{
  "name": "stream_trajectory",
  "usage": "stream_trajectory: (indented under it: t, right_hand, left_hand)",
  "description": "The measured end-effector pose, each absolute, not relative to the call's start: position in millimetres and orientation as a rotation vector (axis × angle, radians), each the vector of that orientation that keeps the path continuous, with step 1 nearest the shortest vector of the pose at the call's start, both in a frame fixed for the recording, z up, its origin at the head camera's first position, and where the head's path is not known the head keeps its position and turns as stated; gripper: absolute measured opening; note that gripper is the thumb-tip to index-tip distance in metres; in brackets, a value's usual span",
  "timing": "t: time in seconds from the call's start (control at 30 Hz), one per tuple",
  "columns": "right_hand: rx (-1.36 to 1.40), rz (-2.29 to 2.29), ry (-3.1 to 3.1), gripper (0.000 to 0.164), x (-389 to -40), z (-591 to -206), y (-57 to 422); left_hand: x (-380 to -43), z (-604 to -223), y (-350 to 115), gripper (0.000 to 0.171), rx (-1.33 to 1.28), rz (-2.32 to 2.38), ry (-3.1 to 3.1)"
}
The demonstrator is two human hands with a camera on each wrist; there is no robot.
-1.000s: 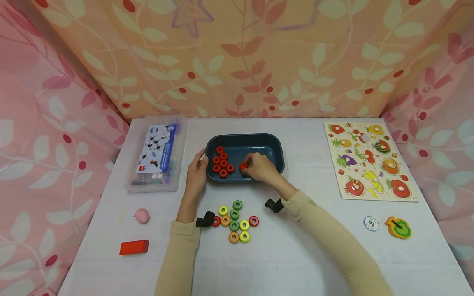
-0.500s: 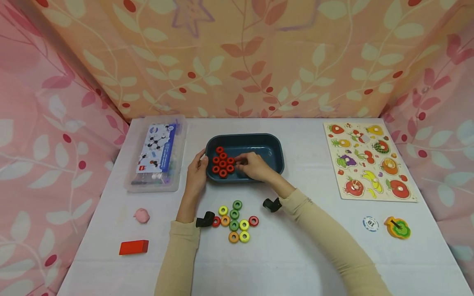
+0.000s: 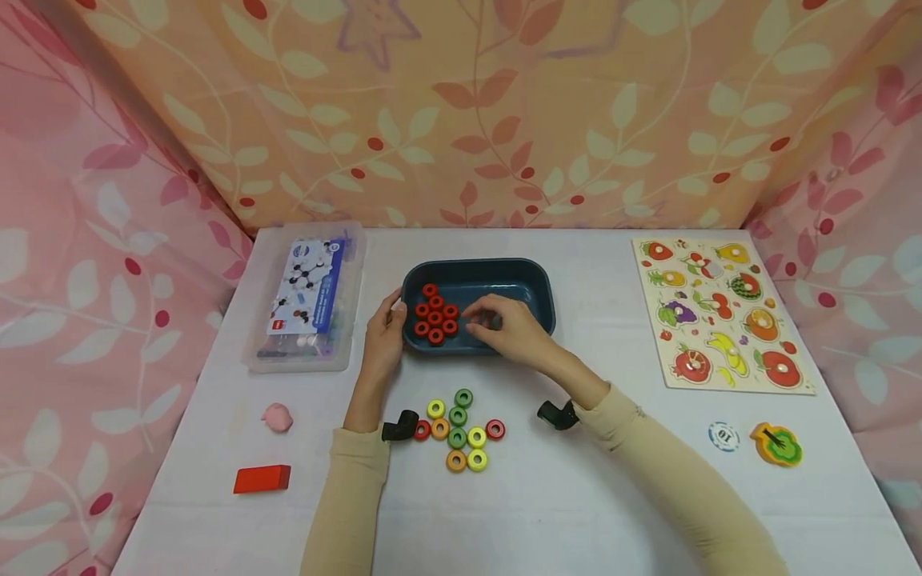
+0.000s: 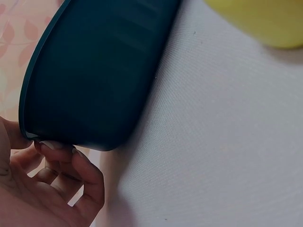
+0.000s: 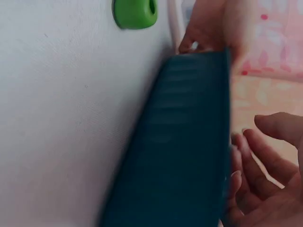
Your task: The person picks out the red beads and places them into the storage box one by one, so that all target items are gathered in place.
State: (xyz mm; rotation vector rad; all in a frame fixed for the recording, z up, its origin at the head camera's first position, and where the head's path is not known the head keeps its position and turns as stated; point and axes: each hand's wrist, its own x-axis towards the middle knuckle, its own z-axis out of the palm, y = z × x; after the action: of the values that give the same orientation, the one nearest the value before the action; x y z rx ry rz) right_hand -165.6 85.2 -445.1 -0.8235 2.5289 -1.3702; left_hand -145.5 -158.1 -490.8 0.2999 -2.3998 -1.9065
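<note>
My left hand (image 3: 384, 336) grips the left end of a dark blue tray (image 3: 507, 276), its thumb at the rim and its fingers against the outer wall (image 4: 106, 137). Several red rings (image 3: 435, 318) lie bunched flat in the tray's left part. Just right of them, over the tray's front side, my right hand (image 3: 507, 326) holds nothing. A gap shows between its thumb and forefinger, and in the right wrist view the fingers (image 5: 265, 179) appear beside the tray wall.
In front of the tray lie several loose rings (image 3: 457, 438), green, yellow, orange and red. A clear plastic case (image 3: 306, 296) stands left, a fruit puzzle board (image 3: 720, 316) right. A pink piece (image 3: 277, 418), red block (image 3: 262, 479), round chip (image 3: 723, 437) and tree piece (image 3: 776, 445) lie nearer.
The right hand brought a red ring leftward to the others in the tray and let go of it. It has since drawn back slightly rightward. The left hand stays at the tray's end.
</note>
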Motion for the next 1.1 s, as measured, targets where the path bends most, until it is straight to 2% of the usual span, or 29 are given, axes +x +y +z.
stream_trajectory:
  t: [0.2, 0.57, 0.7, 0.9, 1.1]
  right_hand:
    - [-0.954, -1.337, 2.407, 0.015, -143.1, -433.1, 105.0]
    - [-0.990, -0.771, 2.191, 0.035, -110.2, -447.9, 112.6]
    - [-1.002, -0.713, 2.170, 0.035, -102.6, -458.9, 113.8]
    - [-1.082, -0.768, 2.194, 0.022, -102.9, -460.9, 114.0]
    - [-1.083, -0.947, 2.239, 0.028, -118.4, -445.6, 113.4]
  left_hand:
    - [-146.3, -491.1, -158.1, 0.043, 0.306, -1.927, -2.391]
    - [-146.5, -490.3, -158.8, 0.043, 0.319, -1.961, -2.384]
    - [-146.4, -490.2, -159.0, 0.042, 0.337, -1.971, -2.378]
    - [-147.9, -491.8, -160.8, 0.042, 0.370, -2.025, -2.358]
    - [-148.3, -492.2, -162.0, 0.044, 0.391, -2.120, -2.312]
